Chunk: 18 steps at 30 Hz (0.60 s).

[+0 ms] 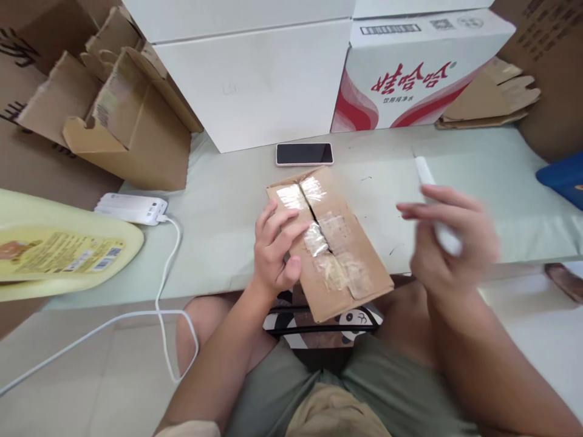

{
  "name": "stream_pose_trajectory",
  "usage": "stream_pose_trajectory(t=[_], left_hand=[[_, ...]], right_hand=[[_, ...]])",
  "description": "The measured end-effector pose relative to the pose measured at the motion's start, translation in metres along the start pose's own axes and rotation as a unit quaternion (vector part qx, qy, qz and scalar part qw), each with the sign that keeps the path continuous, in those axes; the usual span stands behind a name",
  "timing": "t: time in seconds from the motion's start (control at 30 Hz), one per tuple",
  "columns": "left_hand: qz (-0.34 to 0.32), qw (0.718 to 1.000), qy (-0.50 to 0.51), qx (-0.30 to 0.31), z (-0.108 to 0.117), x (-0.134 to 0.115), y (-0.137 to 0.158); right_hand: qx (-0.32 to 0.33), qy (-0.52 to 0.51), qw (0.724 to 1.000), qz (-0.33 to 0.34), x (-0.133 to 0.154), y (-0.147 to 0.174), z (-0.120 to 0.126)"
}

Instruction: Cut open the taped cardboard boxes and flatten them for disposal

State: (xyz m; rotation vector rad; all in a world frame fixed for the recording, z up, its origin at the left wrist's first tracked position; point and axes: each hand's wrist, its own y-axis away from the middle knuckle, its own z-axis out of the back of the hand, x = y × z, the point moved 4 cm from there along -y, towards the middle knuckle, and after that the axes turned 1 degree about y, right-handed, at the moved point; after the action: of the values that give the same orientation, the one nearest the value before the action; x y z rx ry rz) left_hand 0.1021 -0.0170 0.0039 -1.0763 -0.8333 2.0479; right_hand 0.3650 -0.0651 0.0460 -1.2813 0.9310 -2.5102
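A flat brown cardboard box (359,243) lies at a slant on the table, its near end jutting over the table edge above my lap. Patches of shiny clear tape cross the dark seam between its flaps. My left hand (277,246) rests on the box's left side, fingers spread over the top near the seam. To the right of the box, my right hand (450,237) is raised and blurred by motion. It is closed around a white pen-shaped tool (424,171) with a thin tip pointing away from me; its exact kind I cannot make out.
A phone (305,154) lies just beyond the box. White cartons (255,91) stand along the back. Opened cardboard boxes (136,127), a white power bank (132,208) with a cable and a yellow jug (64,249) are on the left. A blue object (565,179) sits far right.
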Motion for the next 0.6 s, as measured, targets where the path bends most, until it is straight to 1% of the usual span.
stream_pose_trajectory(t=[0.03, 0.07, 0.1, 0.2, 0.27, 0.33, 0.43, 0.47, 0.53, 0.6], left_hand=[[0.005, 1.0, 0.0, 0.003, 0.003, 0.004, -0.001], [0.013, 1.0, 0.001, 0.003, 0.006, 0.009, -0.001], [0.024, 1.0, 0.004, 0.002, 0.009, 0.015, -0.002], [0.069, 0.998, 0.011, -0.005, 0.02, 0.033, -0.003], [0.101, 0.995, 0.009, -0.014, 0.027, 0.044, -0.002], [0.132, 0.991, 0.003, -0.021, 0.033, 0.052, -0.001], [0.179, 0.983, 0.001, -0.035, 0.039, 0.061, 0.004], [0.201, 0.979, 0.012, -0.041, 0.04, 0.065, 0.006], [0.26, 0.963, 0.051, -0.047, 0.039, 0.072, 0.012], [0.332, 0.936, 0.11, -0.03, 0.033, 0.079, 0.019]], right_hand=[[-0.008, 0.05, 0.999, 0.012, -0.013, -0.005, -0.008], [0.007, 0.095, 0.995, 0.014, -0.027, -0.009, -0.018], [0.037, 0.134, 0.99, 0.0, -0.041, -0.013, -0.028], [0.157, 0.202, 0.963, -0.086, -0.08, -0.014, -0.048], [0.203, 0.213, 0.948, -0.12, -0.091, -0.009, -0.052], [0.21, 0.205, 0.949, -0.114, -0.089, -0.005, -0.053], [0.216, 0.153, 0.959, -0.103, -0.071, -0.001, -0.054], [0.232, 0.122, 0.959, -0.111, -0.064, 0.0, -0.057], [0.281, 0.046, 0.949, -0.133, -0.049, 0.001, -0.063], [0.319, -0.034, 0.936, -0.148, -0.037, 0.002, -0.069]])
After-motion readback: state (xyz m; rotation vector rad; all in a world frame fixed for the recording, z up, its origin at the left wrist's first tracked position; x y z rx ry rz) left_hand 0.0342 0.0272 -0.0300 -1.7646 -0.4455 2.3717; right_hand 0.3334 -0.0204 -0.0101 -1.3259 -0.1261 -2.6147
